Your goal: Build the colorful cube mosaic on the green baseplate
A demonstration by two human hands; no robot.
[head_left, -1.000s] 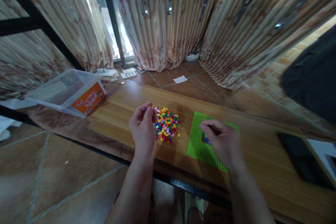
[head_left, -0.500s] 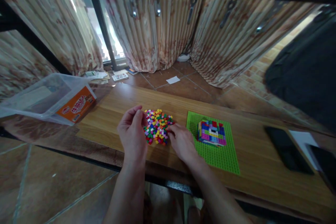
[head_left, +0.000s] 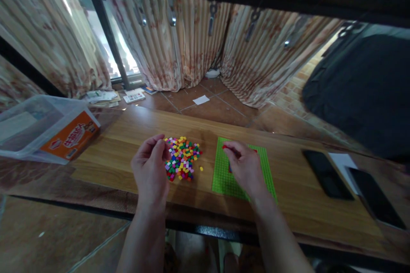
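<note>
My right hand pinches a small red toy brick between thumb and fingertips, above the green baseplate. Beneath that hand sits a multicoloured brick build, mostly covered, so I cannot tell whether the red brick touches it. My left hand is raised at the left edge of a pile of small coloured bricks. Its thumb and index finger come together, and what they hold, if anything, is hidden. One yellow brick lies apart, just right of the pile.
A clear plastic bin with an orange label stands at the left end of the wooden table. Two dark phone-like devices, a near one and another, lie at the right beside white paper. Curtains hang behind.
My right hand has moved right from the pile to over the baseplate, carrying a red brick. My left hand stays beside the pile. The view has shifted to the right.
</note>
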